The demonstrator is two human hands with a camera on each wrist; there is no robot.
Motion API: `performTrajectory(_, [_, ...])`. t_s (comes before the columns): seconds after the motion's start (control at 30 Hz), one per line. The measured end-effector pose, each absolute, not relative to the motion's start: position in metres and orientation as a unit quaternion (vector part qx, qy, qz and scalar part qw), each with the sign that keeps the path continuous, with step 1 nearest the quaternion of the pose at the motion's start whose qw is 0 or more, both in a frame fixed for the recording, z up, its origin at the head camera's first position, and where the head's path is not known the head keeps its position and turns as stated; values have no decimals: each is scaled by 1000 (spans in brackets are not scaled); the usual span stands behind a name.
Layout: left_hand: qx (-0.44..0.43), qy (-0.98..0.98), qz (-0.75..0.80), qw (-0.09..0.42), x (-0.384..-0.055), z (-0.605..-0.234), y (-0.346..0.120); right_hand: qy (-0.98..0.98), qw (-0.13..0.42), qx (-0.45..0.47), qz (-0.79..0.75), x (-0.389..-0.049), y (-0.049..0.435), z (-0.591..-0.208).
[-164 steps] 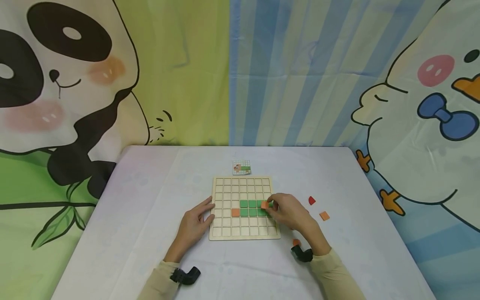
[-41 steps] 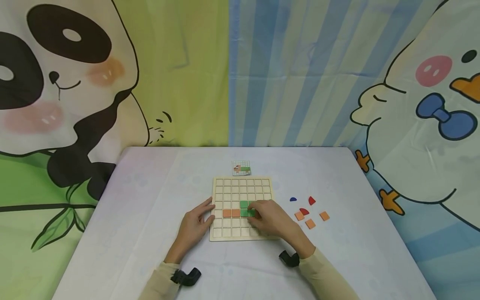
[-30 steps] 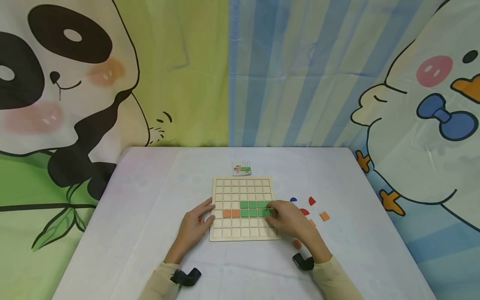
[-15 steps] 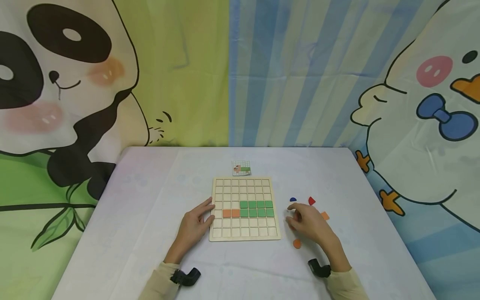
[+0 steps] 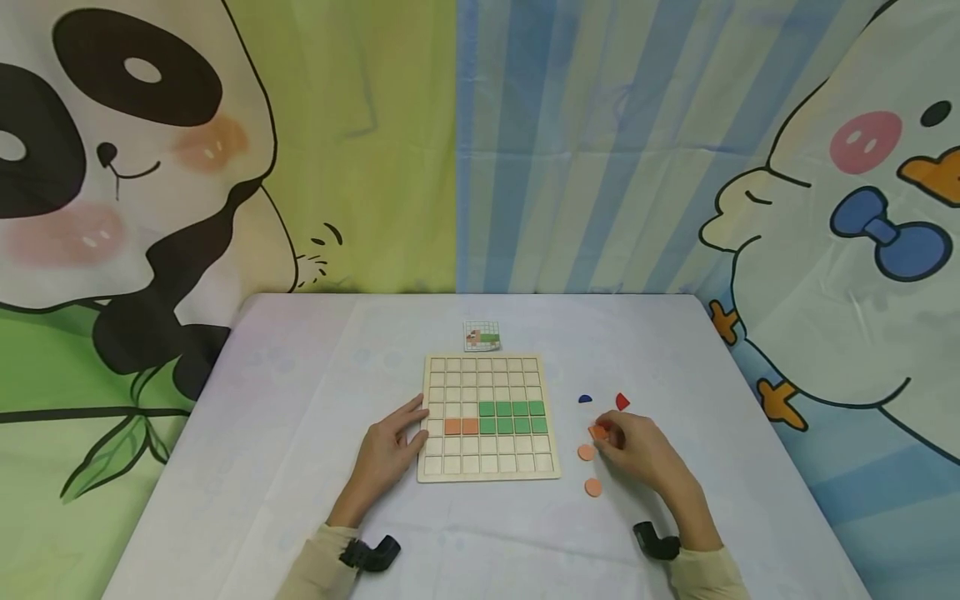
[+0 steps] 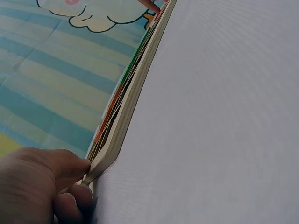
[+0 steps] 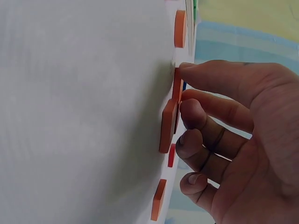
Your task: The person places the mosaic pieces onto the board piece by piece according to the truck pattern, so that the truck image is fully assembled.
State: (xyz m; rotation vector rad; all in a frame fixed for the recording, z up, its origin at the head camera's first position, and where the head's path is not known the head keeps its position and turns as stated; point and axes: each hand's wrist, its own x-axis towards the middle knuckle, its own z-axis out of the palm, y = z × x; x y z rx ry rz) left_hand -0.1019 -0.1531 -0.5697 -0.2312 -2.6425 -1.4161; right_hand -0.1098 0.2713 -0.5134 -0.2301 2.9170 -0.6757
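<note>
My left hand [image 5: 388, 450] holds the left edge of the wooden grid board [image 5: 491, 463], thumb and fingers pinching its rim in the left wrist view. Set into the board are two orange squares [image 5: 461, 427] and, right of them, a block of several green squares [image 5: 513, 417]. To the right of the board my right hand [image 5: 641, 450] pinches an orange square tile [image 5: 597, 432] between thumb and index finger, low over the table. Another orange tile [image 7: 168, 126] stands out right beside its fingers in the right wrist view.
Two orange discs [image 5: 586, 452] lie between board and right hand. A blue half-round piece [image 5: 585, 399] and a red quarter-round piece [image 5: 622, 402] lie beyond that hand. A small picture card [image 5: 482, 336] lies behind the board. The white table [image 5: 315, 350] backs onto printed curtains.
A second orange square has come onto the board since the oldest frame. My right hand has left the green squares, moved right and taken hold of an orange tile. The left hand stays put.
</note>
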Motion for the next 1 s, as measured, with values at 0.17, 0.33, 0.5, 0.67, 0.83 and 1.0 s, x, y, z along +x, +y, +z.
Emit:
performTrajectory(0.17, [-78, -877, -470, 68, -101, -570, -153, 969, 72, -79, -221, -111, 276, -514])
performTrajectory(0.33, [-77, -877, -470, 68, -101, -570, -154, 968, 71, -90, -222, -113, 278, -514])
performTrajectory(0.5, [-74, -878, -469, 64, -102, -571, -154, 967, 72, -94, -225, -114, 278, -512])
performTrajectory(0.67, [-72, -877, -471, 61, -102, -571, -153, 969, 69, -91, -221, -114, 277, -512])
performTrajectory(0.83, [-73, -879, -468, 63, -101, -569, -153, 969, 66, -91, -220, -114, 276, -513])
performTrajectory(1.0, [-73, -879, -467, 63, -101, -569, -153, 970, 71, -87, -215, -115, 275, -513])
